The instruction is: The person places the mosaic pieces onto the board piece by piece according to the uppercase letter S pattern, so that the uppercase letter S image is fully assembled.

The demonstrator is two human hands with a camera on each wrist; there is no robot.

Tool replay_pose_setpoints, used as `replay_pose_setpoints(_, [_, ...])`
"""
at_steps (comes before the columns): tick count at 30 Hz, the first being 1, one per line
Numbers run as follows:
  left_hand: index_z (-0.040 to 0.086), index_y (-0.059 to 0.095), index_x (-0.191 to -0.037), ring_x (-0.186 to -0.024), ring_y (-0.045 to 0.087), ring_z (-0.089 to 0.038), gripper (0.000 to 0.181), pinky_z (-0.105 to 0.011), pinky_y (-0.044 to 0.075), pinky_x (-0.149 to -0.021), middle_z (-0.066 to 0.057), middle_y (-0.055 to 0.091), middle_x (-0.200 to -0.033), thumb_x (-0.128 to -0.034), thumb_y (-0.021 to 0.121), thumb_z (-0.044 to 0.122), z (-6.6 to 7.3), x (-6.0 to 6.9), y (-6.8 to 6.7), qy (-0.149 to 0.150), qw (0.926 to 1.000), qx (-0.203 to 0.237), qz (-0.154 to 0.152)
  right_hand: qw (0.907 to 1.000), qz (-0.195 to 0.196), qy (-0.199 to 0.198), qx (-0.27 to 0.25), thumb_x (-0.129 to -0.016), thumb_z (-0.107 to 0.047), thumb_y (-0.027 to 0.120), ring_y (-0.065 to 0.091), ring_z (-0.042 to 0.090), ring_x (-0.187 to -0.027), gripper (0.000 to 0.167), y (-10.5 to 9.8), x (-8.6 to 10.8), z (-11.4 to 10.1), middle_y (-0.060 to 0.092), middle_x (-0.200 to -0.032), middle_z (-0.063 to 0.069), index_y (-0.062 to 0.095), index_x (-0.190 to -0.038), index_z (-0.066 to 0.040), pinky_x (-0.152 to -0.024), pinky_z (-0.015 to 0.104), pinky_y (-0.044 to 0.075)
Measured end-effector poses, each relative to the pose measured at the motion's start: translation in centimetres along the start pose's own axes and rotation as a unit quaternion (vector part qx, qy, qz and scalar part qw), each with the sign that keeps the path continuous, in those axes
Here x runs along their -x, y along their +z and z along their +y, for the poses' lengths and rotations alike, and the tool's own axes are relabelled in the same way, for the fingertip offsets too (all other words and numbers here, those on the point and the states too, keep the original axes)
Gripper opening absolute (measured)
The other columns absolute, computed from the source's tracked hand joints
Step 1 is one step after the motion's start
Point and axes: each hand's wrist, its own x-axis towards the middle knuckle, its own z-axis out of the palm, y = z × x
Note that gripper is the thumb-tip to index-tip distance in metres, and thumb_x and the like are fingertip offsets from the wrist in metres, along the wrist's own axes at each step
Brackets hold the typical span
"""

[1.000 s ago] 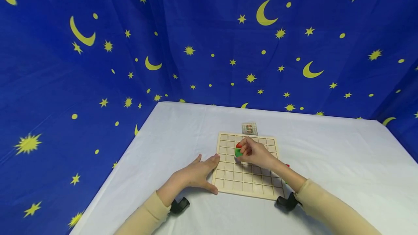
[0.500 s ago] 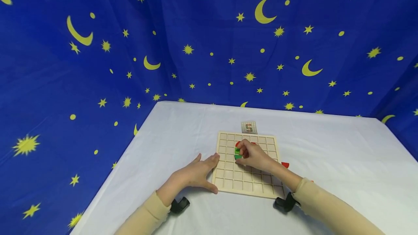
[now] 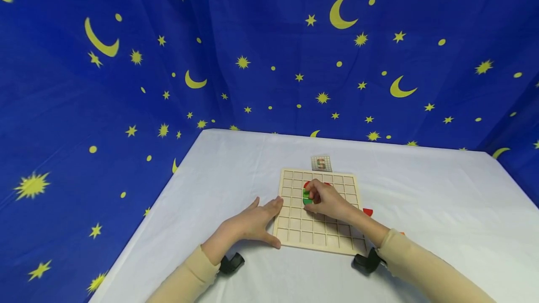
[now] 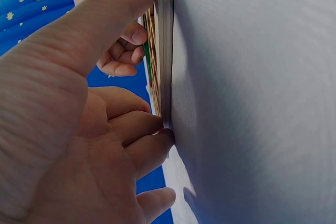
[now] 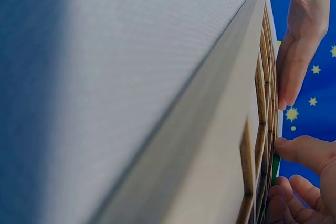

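In the head view, a wooden grid board [image 3: 294,225] lies flat on the white table. My right hand [image 3: 330,200] is over its upper middle, thumb and curled fingers around a dark green piece [image 3: 308,201] set on the grid. Just above that sits a lighter green piece [image 3: 306,193], and a red piece [image 3: 306,184] shows past the index finger; more red peeks out behind the hand. With fingers spread, my left hand [image 3: 254,223] rests against the board's left edge. The right wrist view shows the thumb [image 5: 302,151] touching a green piece [image 5: 275,169] at the grid.
A small card [image 3: 321,163] with a patterned figure on a grid lies behind the board. One red piece [image 3: 368,212] is on the table by the right edge. An orange bit [image 3: 402,234] shows beside the right sleeve [image 3: 421,261]. A blue starry curtain [image 3: 269,50] hangs behind.
The right hand has shifted slightly, and the dark green piece is now lower, below the lighter green one. The red piece right of the board has come into fuller view. The left hand stays put.
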Motion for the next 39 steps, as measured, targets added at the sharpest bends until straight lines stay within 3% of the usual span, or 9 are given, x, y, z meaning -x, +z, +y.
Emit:
replay_pose_setpoints(20, [0.0,0.018,-0.149,-0.14,0.02,-0.02,0.111,-0.051,0.008,-0.111,-0.013,0.017,-0.154,-0.0714,0.075,0.055,0.0,0.0,-0.1,0.0,1.0,-0.003,-0.005,0.9999,0.0,0.015,-0.006,-0.08,-0.009,0.075,0.054,0.011,-0.073,0.036,-0.3,0.2,-0.1,0.055,-0.087,0.005,0.053,-0.107,-0.001,-0.065,0.024,0.048])
replay_pose_setpoints(26, [-0.001,0.019,-0.149,-0.14,0.02,-0.021,0.111,-0.052,0.008,-0.111,-0.013,0.017,-0.154,-0.0713,0.075,0.056,0.1,0.0,-0.1,0.001,1.0,-0.006,-0.002,0.9977,0.008,0.041,-0.054,-0.082,-0.012,0.074,0.053,0.012,-0.07,0.035,-0.9,0.0,-0.5,0.056,-0.086,0.006,0.053,-0.107,0.0,-0.062,0.023,0.046])
replay_pose_setpoints(29, [-0.001,0.019,-0.149,-0.14,0.02,-0.021,0.111,-0.053,0.009,-0.111,-0.013,0.017,-0.154,-0.0708,0.075,0.056,0.1,0.1,-0.1,0.001,1.0,-0.008,0.0,0.9949,0.013,0.06,-0.08,-0.083,-0.011,0.072,0.053,0.017,-0.072,0.035,-1.9,0.0,-2.1,0.057,-0.089,0.011,0.053,-0.108,0.004,-0.063,0.024,0.046])
replay_pose_setpoints(33, [-0.001,0.02,-0.149,-0.14,0.021,-0.021,0.111,-0.052,0.009,-0.111,-0.014,0.018,-0.154,-0.0706,0.075,0.055,0.0,0.1,0.0,0.001,1.0,-0.006,0.001,0.9934,0.021,0.058,-0.097,-0.084,-0.011,0.071,0.056,0.021,-0.076,0.036,-2.8,0.0,-2.8,0.058,-0.093,0.014,0.052,-0.11,0.006,-0.067,0.025,0.047])
replay_pose_setpoints(35, [-0.001,0.02,-0.149,-0.14,0.02,-0.021,0.111,-0.053,0.009,-0.111,-0.014,0.018,-0.154,-0.0706,0.075,0.055,0.0,0.1,0.0,0.002,1.0,-0.006,0.002,0.9924,0.027,0.054,-0.107,-0.084,-0.015,0.072,0.058,0.02,-0.078,0.038,-3.0,0.0,-2.1,0.059,-0.094,0.01,0.053,-0.111,0.004,-0.07,0.025,0.048])
replay_pose_setpoints(39, [-0.001,0.019,-0.149,-0.14,0.02,-0.021,0.111,-0.053,0.009,-0.111,-0.013,0.017,-0.154,-0.0709,0.075,0.055,0.0,0.1,0.0,0.003,1.0,-0.007,0.001,0.9889,0.041,0.047,-0.135,-0.084,-0.012,0.071,0.059,0.021,-0.085,0.038,-4.0,0.7,-2.4,0.058,-0.1,0.018,0.052,-0.113,0.002,-0.075,0.025,0.049])
